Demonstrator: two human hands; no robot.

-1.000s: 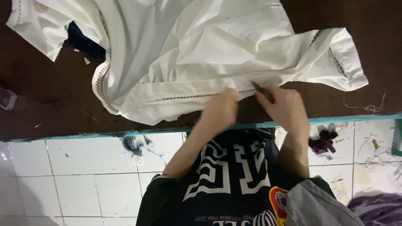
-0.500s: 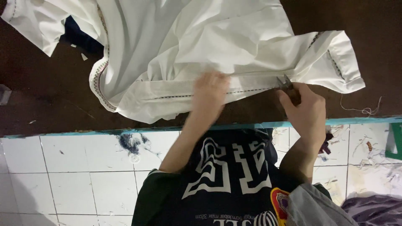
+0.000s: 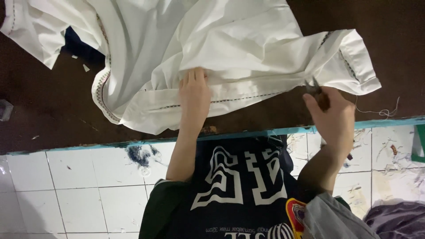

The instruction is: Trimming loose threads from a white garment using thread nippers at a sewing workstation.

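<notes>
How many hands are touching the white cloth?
1. The left hand presses flat on the white garment; the right hand, holding a small tool, sits just off its hem.

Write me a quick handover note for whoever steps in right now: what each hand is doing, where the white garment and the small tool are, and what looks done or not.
Left hand: flat, palm down on the white garment, pinning it near its stitched hem.
Right hand: closed on a small cutting tool, tip at the garment's right hem edge.
Garment lies spread and rumpled on the dark brown table; a loose thread lies to the right of that hand.
Done or left: cannot tell how much of the hem is trimmed.
</notes>
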